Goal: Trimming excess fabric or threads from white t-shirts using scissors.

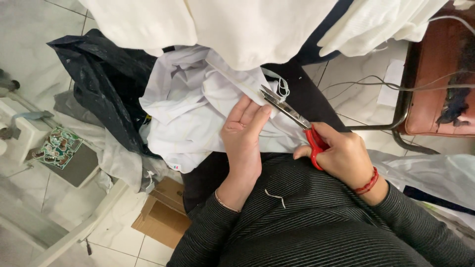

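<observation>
Right up close, a dark ribbed sweater [316, 222] fills the near edge, with a short white thread [275, 196] lying loose on it. Just beyond, the right hand [341, 158] is closed around the red handles of a pair of scissors [292, 114], a red cord bracelet [368, 183] at its wrist. The steel blades stand slightly parted, their tips at the edge of a white garment [198, 109]. The left hand [243, 136] lies flat on that garment, fingers together and stretched out, pressing the cloth down just beside the blades; a thin bangle [225, 203] circles its wrist.

The white garment is crumpled in loose folds over the lap, thin and smooth, with a pale seam running toward the blade tips and a small coloured tag at its near left corner.

To the left, a black plastic bag [104, 84] slumps against it, and nearer on the tiled floor lies flattened brown cardboard [161, 217]. Further left sits a small patterned green box [57, 147]. On the right, grey cables [396, 86] trail across toward a brown padded chair [435, 79] on a dark metal frame. At the far edge, thick cream fabric [247, 29] hangs down, overlapping the top of the garment.
</observation>
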